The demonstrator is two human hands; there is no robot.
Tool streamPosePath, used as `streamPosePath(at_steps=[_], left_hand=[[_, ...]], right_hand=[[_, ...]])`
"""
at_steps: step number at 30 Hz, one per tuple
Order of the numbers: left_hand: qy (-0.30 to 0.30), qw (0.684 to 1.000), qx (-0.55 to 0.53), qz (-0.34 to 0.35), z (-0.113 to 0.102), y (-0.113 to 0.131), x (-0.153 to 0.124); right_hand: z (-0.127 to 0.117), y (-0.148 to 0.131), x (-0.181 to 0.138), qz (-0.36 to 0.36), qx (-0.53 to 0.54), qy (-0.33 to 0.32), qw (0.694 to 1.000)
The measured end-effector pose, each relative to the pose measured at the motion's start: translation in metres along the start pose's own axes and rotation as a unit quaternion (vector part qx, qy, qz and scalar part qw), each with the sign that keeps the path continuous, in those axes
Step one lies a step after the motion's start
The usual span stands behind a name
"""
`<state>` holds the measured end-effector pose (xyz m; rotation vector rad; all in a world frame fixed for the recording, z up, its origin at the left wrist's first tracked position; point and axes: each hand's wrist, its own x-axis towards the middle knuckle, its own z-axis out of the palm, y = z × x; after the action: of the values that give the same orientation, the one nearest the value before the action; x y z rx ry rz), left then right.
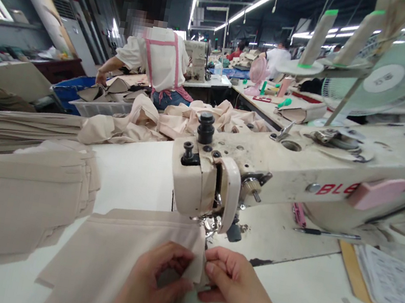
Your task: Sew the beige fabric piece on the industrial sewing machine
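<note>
- Workshop hall, strip lights overhead; white counter (137,171) runs across the foreground, other workstations behind.
- Cream industrial sewing machine (262,166) sits on the counter, needle end toward the wearer.
- Flat beige fabric piece (119,251) lies on the counter, its right edge just in front of the presser foot (211,224).
- Left hand (151,282): grip clenched on the fabric's right edge, thumb and fingers pinching it.
- Right hand (231,280): grip pinching the same edge, fingertips touching the cloth, just beside the left hand.
- Stack of folded beige fabric pieces (12,197) at left on the counter, near the flat piece.
- Loose heap of pale pink-beige cloth (161,121) behind the machine.
- Person in white top with pink apron straps (159,61) works at the next station.
- Black pen (324,233) and printed paper sheets (394,282) at right.
</note>
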<state>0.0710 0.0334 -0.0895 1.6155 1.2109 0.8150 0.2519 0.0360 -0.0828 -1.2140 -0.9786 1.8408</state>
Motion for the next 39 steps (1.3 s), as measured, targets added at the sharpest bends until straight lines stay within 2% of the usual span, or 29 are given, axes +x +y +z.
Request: streamPosePath(at_steps=[2, 4, 8, 11, 15, 22, 27, 31, 33, 35, 37, 38, 39], left_hand=[[0.023, 0.998, 0.052, 0.034, 0.001, -0.002, -0.002], [0.051, 0.984, 0.132, 0.110, 0.005, -0.004, -0.006], [0.065, 0.912, 0.267, 0.305, 0.014, -0.009, -0.011], [0.060, 0.885, 0.291, 0.358, 0.016, -0.006, -0.010], [0.083, 0.853, 0.302, 0.418, 0.016, 0.000, -0.006], [0.077, 0.837, 0.327, 0.432, 0.016, -0.001, -0.005], [0.067, 0.828, 0.341, 0.441, 0.017, 0.000, -0.005], [0.076, 0.832, 0.340, 0.432, 0.016, 0.004, -0.005], [0.079, 0.839, 0.331, 0.425, 0.016, 0.005, -0.005], [0.076, 0.845, 0.326, 0.417, 0.017, 0.004, -0.006], [0.074, 0.847, 0.327, 0.414, 0.020, 0.002, -0.008], [0.074, 0.846, 0.324, 0.416, 0.021, 0.002, -0.009], [0.075, 0.849, 0.315, 0.417, 0.022, 0.001, -0.010]], right_hand=[[0.001, 0.004, 0.001, -0.008, -0.011, 0.010, 1.000], [0.003, 0.008, 0.000, 0.003, -0.010, 0.004, 1.000], [0.007, 0.017, -0.005, 0.036, 0.008, -0.001, 0.999], [0.008, 0.021, -0.011, 0.039, 0.027, 0.004, 0.999], [0.007, 0.023, -0.014, 0.039, 0.040, -0.003, 0.998], [0.005, 0.026, -0.013, 0.034, 0.049, -0.021, 0.998], [0.006, 0.019, -0.017, 0.024, 0.056, -0.019, 0.998], [0.011, 0.011, -0.023, 0.016, 0.108, -0.048, 0.993], [0.011, 0.013, -0.024, -0.005, 0.097, -0.062, 0.993], [0.007, 0.020, -0.025, -0.031, 0.030, -0.057, 0.997], [-0.002, 0.027, -0.024, -0.104, -0.098, -0.008, 0.990], [-0.007, 0.029, -0.023, -0.167, -0.181, 0.024, 0.969], [-0.012, 0.031, -0.020, -0.243, -0.264, 0.048, 0.932]])
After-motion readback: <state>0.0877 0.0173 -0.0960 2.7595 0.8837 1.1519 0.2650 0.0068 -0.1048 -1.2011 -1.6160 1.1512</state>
